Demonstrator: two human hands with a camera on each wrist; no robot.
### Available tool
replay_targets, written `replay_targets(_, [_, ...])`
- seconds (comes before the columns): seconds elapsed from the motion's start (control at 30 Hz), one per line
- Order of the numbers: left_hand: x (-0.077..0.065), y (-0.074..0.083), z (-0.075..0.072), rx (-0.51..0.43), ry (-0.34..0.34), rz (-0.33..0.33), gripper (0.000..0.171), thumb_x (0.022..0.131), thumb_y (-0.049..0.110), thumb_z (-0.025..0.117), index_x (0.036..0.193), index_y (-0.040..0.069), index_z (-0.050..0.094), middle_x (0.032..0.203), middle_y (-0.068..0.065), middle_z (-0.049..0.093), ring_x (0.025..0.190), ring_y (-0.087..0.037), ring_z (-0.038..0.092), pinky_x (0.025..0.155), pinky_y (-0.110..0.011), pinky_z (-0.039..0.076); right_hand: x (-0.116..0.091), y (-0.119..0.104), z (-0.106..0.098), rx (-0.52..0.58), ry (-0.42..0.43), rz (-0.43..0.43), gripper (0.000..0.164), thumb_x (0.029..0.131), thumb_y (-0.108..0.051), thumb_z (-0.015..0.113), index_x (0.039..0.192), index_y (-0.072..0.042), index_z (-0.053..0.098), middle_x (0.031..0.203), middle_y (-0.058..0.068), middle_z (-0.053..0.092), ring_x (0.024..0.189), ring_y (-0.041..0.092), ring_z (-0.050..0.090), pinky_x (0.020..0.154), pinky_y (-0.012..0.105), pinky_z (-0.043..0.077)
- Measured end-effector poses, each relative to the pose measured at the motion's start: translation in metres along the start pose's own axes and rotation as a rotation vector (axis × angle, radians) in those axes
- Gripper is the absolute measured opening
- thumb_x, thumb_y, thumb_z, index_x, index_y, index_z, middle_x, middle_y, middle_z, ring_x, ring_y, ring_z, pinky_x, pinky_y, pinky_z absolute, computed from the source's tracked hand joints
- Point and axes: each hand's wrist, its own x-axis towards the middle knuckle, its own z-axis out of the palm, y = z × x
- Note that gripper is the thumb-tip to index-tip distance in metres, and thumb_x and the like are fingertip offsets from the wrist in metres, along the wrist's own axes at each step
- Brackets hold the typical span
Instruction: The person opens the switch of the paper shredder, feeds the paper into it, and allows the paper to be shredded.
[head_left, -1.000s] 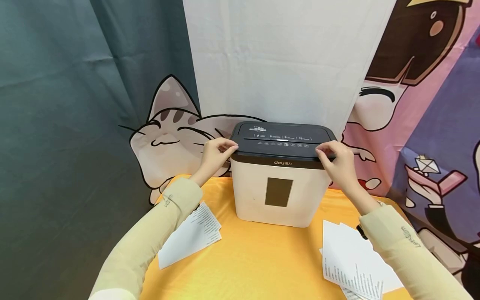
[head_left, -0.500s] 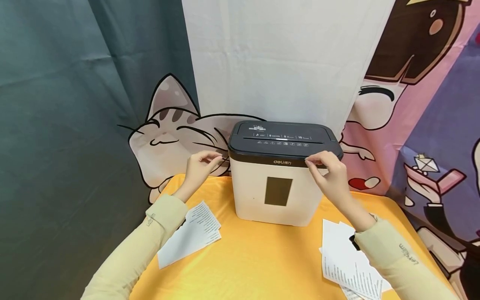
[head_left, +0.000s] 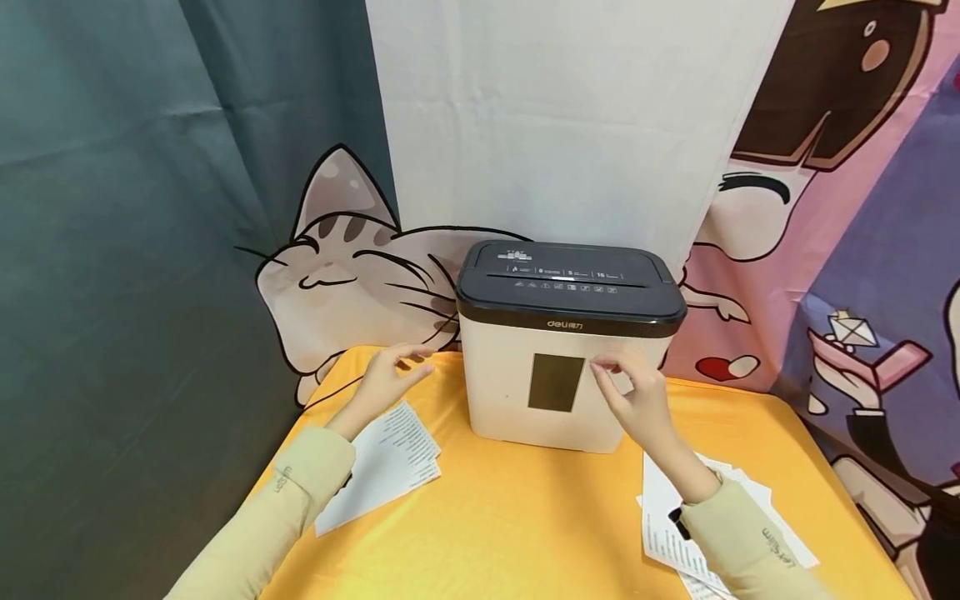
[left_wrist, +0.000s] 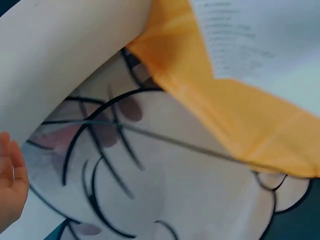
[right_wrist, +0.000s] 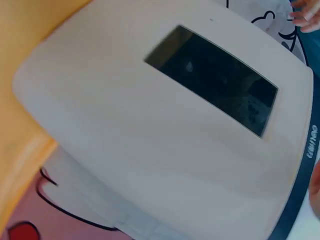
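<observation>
Shredder (head_left: pixel 570 343), white body, dark lid (head_left: pixel 525 298); upright toward the back of the yellow cloth (head_left: pixel 510 517), between left sheets (head_left: pixel 382 471) and right sheets (head_left: pixel 660 496) of printed paper. Likely rigid, smooth, somewhat slippery, probably heaviest at the top; best held at both ends, under the lid's rim. Sheets: presumably light, limp, easily creased; best lifted by an edge. Left hand (head_left: pixel 386 379): aloft beside the shredder, fingers loosely bent, thumb slightly apart, nothing held. Right hand (head_left: pixel 636 393): aloft before the shredder's front, fingers curved toward the thumb, nothing held.

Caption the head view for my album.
Empty left hand and right hand near a white shredder, papers lying to either side.
</observation>
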Motion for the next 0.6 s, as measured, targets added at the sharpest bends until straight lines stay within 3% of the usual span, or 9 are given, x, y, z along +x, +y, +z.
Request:
replay_targets(0.13, [-0.011, -0.018, 0.009, 0.003, -0.102, -0.034, 0.031, 0.085, 0.012, 0.07, 0.114, 0.004, 0.066, 0.112, -0.014, 0.068, 0.097, -0.031, 0.062, 0.078, -0.041, 0.051, -0.019, 0.003, 0.009, 0.091, 0.003, -0.014, 0.018, 0.071, 0.015, 0.067, 0.082, 0.0, 0.067, 0.076, 0.012, 0.063, 0.074, 0.013, 0.052, 0.07, 0.018, 0.043])
replay_targets(0.33, [-0.024, -0.039, 0.02, -0.041, -0.231, -0.164, 0.031, 0.086, 0.011, 0.067, 0.115, 0.002, 0.065, 0.116, -0.018, 0.065, 0.103, -0.035, 0.06, 0.079, -0.039, 0.052, -0.041, 0.001, 0.022, 0.206, 0.001, 0.114, 0.025, 0.071, 0.023, 0.062, 0.078, -0.001, 0.064, 0.073, 0.01, 0.061, 0.073, 0.006, 0.049, 0.067, 0.018, 0.04])
replay_targets(0.5, [-0.031, -0.056, 0.035, 0.002, -0.232, -0.198, 0.03, 0.086, 0.009, 0.067, 0.115, 0.002, 0.065, 0.116, -0.017, 0.066, 0.104, -0.033, 0.06, 0.079, -0.038, 0.052, -0.054, -0.009, 0.027, 0.221, -0.046, 0.209, 0.024, 0.073, 0.024, 0.06, 0.078, 0.0, 0.064, 0.071, 0.012, 0.06, 0.072, 0.008, 0.049, 0.066, 0.021, 0.04])
replay_targets(0.6, [-0.037, -0.066, 0.045, 0.069, -0.229, -0.202, 0.029, 0.085, 0.007, 0.067, 0.114, 0.004, 0.066, 0.116, -0.014, 0.066, 0.104, -0.03, 0.06, 0.082, -0.04, 0.051, -0.058, -0.019, 0.03, 0.226, -0.093, 0.216, 0.022, 0.074, 0.024, 0.059, 0.08, 0.003, 0.063, 0.071, 0.014, 0.059, 0.071, 0.011, 0.049, 0.066, 0.019, 0.041])
